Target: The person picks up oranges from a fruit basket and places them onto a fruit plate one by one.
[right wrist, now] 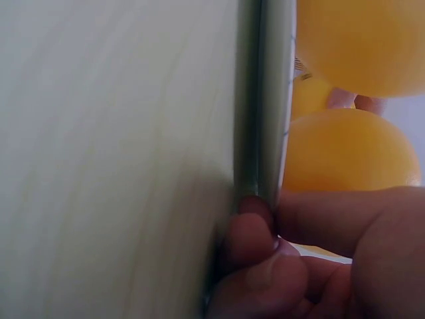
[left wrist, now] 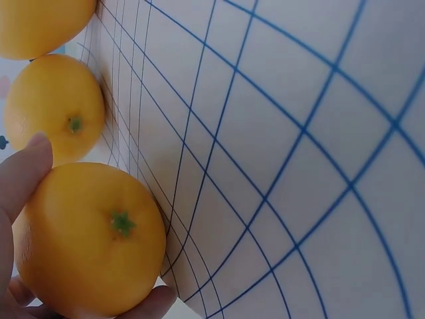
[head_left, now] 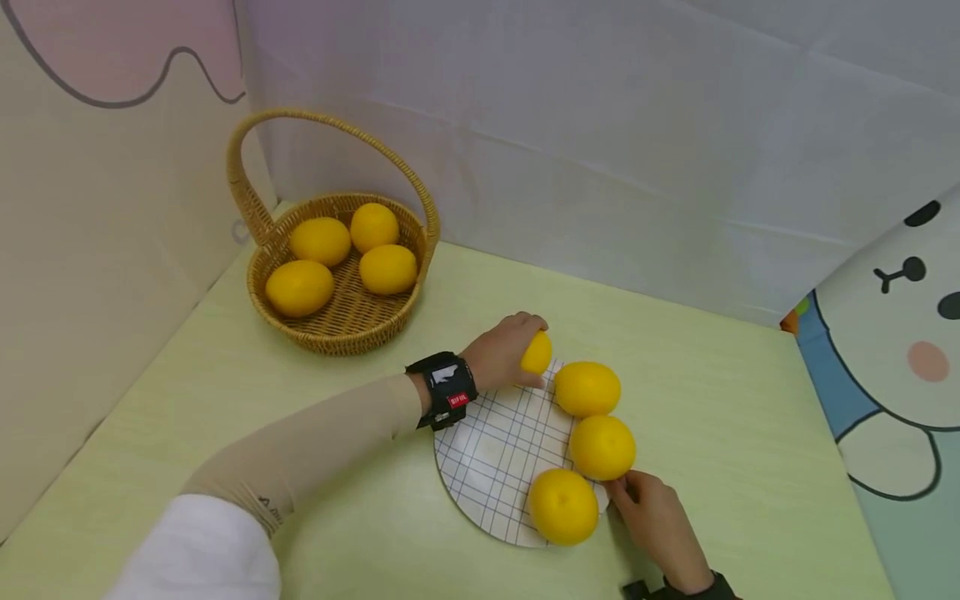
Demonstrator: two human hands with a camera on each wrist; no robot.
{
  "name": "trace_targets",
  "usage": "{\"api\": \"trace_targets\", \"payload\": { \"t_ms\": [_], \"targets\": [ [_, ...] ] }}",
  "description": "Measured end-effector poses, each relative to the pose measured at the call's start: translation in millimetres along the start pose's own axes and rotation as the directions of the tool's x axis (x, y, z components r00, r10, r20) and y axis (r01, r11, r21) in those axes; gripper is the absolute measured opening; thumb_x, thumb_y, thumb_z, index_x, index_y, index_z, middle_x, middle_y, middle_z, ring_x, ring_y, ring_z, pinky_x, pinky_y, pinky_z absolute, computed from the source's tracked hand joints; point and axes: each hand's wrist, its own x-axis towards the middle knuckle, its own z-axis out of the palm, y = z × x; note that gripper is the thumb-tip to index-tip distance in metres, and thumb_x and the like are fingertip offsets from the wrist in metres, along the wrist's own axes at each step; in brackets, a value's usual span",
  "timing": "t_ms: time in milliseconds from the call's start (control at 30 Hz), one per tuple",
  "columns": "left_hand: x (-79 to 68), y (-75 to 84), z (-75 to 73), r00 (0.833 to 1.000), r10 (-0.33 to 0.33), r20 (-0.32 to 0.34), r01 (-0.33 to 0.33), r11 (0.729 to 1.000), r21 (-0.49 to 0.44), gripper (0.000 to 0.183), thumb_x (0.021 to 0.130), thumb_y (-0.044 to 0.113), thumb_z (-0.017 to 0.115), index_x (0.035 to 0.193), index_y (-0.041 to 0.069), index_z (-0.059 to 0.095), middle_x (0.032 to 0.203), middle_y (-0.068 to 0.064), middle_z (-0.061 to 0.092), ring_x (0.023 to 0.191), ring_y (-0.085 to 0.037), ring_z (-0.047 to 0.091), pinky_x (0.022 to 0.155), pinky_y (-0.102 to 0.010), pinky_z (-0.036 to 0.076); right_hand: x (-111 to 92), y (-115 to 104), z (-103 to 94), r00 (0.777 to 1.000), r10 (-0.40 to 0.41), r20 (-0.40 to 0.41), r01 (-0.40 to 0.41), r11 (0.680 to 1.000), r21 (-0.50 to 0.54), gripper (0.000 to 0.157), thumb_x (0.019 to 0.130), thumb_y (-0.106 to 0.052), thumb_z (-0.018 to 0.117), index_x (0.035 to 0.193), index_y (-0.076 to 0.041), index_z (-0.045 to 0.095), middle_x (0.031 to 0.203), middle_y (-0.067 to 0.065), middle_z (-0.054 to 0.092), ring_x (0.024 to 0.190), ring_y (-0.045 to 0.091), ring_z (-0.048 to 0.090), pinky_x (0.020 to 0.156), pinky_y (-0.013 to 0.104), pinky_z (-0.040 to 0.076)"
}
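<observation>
A white plate [head_left: 498, 467] with a blue grid lies on the table, bearing several yellow-orange oranges along its right side. At the plate's far edge my left hand [head_left: 504, 354] grips an orange [left wrist: 93, 239], thumb on one side and fingers round the other. That orange shows a green star-shaped stem mark. Beside it sit a second orange [head_left: 588, 388], a third [head_left: 602, 447] and a nearer one [head_left: 563, 507]. My right hand [head_left: 658, 521] pinches the plate's right rim between thumb and fingers, as the right wrist view shows; some fingertips are tucked under the rim.
A wicker basket [head_left: 352, 343] with a tall arched handle stands at the back left, holding several oranges [head_left: 300, 288]. Pale cloth walls [head_left: 570, 142] border the light green table [head_left: 750, 433] at the back and left. A cartoon-printed panel [head_left: 892, 358] stands at the right.
</observation>
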Motion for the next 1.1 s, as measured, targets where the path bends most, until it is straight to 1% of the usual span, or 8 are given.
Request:
{"api": "trace_targets", "payload": {
  "t_ms": [233,367,567,767,900,1100],
  "targets": [
    [-0.3,2.7,1.6,1.000,-0.012,-0.012,0.012,1.000,0.016,0.084,0.084,0.042,0.083,0.148,0.005,0.044,0.146,-0.013,0.050,0.120,-0.022,0.054,0.103,-0.034,0.049,-1,0,0.0,1.000,-0.006,-0.001,0.006,1.000,0.002,0.032,0.104,-0.019,0.055,0.073,-0.009,0.055,0.062,0.000,0.038,0.056,0.016,0.041,0.052,0.025,0.029],
    [2.0,2.0,6.1,1.000,-0.011,-0.019,0.011,1.000,0.001,0.085,0.084,0.045,0.083,0.148,0.005,0.044,0.144,-0.012,0.052,0.119,-0.022,0.055,0.102,-0.034,0.050,-3,1,0.4,1.000,-0.009,-0.003,0.009,1.000,0.004,0.032,0.104,-0.019,0.055,0.073,-0.009,0.055,0.062,0.000,0.037,0.056,0.016,0.040,0.052,0.024,0.029],
    [5.3,0.1,11.5,1.000,-0.006,-0.027,0.006,1.000,-0.010,0.089,0.082,0.047,0.084,0.149,0.005,0.043,0.146,-0.013,0.050,0.123,-0.024,0.052,0.103,-0.035,0.049,-3,1,0.9,1.000,-0.010,-0.004,0.010,1.000,0.002,0.032,0.104,-0.019,0.055,0.073,-0.009,0.054,0.062,0.001,0.037,0.056,0.017,0.040,0.052,0.025,0.029],
    [6.8,-4.6,14.5,0.999,-0.024,-0.048,0.022,0.999,-0.040,0.092,0.082,0.051,0.082,0.151,0.007,0.041,0.149,-0.013,0.047,0.125,-0.025,0.051,0.103,-0.037,0.049,-3,1,1.3,1.000,-0.010,-0.009,0.010,1.000,0.000,0.032,0.104,-0.019,0.055,0.074,-0.009,0.055,0.063,0.000,0.038,0.056,0.017,0.041,0.052,0.025,0.029],
    [6.7,-7.9,17.3,0.998,-0.012,-0.062,0.008,0.998,-0.060,0.092,0.082,0.052,0.082,0.151,0.007,0.040,0.149,-0.013,0.047,0.125,-0.025,0.050,0.104,-0.037,0.049,-4,1,1.5,1.000,-0.003,-0.007,0.003,1.000,0.001,0.033,0.104,-0.019,0.055,0.073,-0.009,0.055,0.062,0.000,0.037,0.056,0.017,0.040,0.052,0.024,0.029],
    [2.7,-7.0,13.6,0.998,-0.001,-0.065,-0.003,0.998,-0.065,0.092,0.083,0.052,0.081,0.151,0.005,0.040,0.149,-0.013,0.046,0.126,-0.025,0.048,0.105,-0.037,0.047,-3,0,1.4,1.000,-0.015,-0.012,0.015,1.000,-0.005,0.032,0.104,-0.019,0.055,0.073,-0.009,0.055,0.062,0.000,0.037,0.056,0.017,0.040,0.052,0.025,0.029]
  ]
}}
